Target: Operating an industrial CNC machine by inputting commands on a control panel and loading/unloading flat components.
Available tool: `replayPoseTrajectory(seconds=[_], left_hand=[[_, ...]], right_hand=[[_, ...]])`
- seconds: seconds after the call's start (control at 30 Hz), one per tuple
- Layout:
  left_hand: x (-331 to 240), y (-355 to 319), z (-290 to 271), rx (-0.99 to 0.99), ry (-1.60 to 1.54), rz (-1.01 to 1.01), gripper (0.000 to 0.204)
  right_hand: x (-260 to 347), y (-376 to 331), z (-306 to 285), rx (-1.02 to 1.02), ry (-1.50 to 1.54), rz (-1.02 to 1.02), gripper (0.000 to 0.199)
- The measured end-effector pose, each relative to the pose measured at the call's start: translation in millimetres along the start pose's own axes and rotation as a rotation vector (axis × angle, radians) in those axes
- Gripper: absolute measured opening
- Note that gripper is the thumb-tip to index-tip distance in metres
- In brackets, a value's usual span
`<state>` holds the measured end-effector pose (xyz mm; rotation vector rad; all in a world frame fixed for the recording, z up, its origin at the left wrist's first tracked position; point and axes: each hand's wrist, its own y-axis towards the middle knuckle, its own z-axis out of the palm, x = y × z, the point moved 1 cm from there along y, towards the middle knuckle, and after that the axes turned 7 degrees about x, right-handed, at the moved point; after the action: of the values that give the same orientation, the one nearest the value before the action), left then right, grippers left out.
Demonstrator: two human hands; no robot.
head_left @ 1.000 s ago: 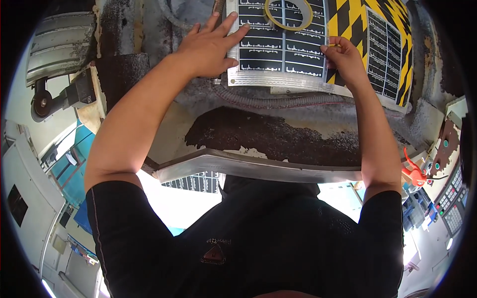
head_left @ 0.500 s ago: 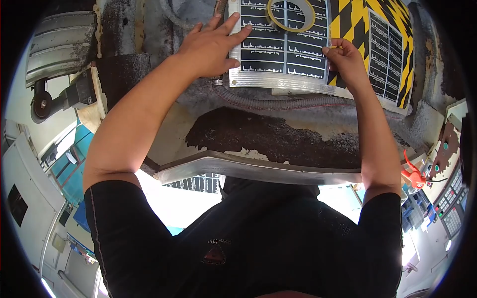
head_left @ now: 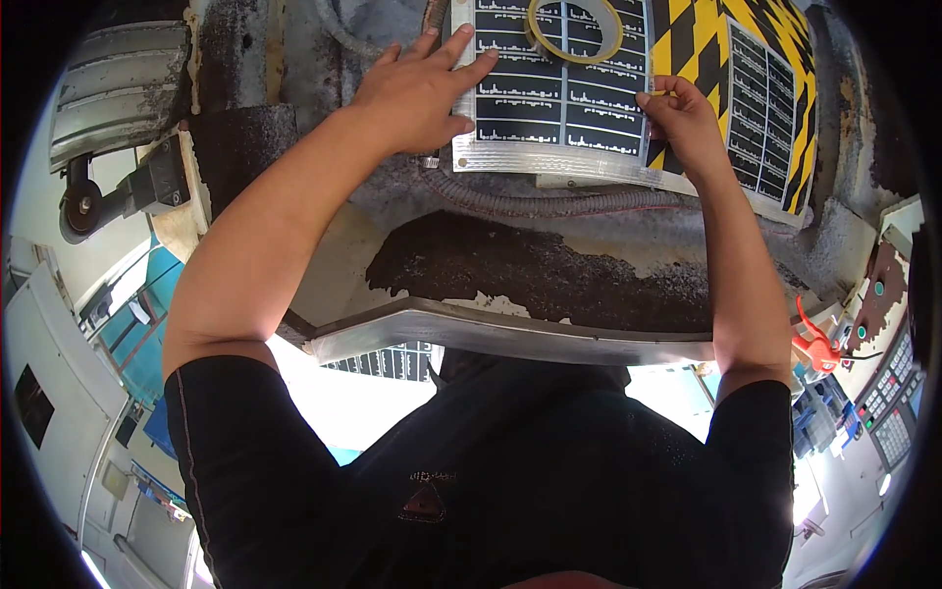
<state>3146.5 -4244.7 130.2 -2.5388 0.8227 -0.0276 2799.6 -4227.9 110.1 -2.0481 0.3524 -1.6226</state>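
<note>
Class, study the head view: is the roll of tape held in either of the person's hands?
No, the roll of tape rests on the black sheet, apart from the left hand and the right hand.

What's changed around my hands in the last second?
Only the view shifted slightly; nothing visibly taken or released. The left hand still spreads over the left edge of the label sheet, the right hand stays at its right, the tape roll still on it.

Left hand [head_left: 412, 101] splayed, right hand [head_left: 684, 120] pinching
</note>
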Motion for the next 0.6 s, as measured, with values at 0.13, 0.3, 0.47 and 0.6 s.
replayPoseTrajectory(seconds=[0.13, 0.3, 0.47, 0.6], left_hand=[[-0.7, -0.2, -0.5, -0.008, 0.005, 0.005, 0.083], [-1.5, -0.4, -1.7, -0.004, 0.003, 0.003, 0.083], [-2.4, 0.2, -1.1, 0.001, 0.014, -0.001, 0.082], [-2.5, 0.2, -0.4, -0.001, 0.020, 0.002, 0.083]], right_hand=[[-0.9, 0.6, -0.5, 0.002, 0.000, -0.003, 0.019], [-0.5, 0.5, 0.0, -0.004, 0.006, -0.004, 0.019], [-2.6, 1.7, -2.1, 0.001, -0.007, -0.003, 0.020], [-3.9, 2.0, -2.3, 0.010, -0.004, -0.003, 0.020]])
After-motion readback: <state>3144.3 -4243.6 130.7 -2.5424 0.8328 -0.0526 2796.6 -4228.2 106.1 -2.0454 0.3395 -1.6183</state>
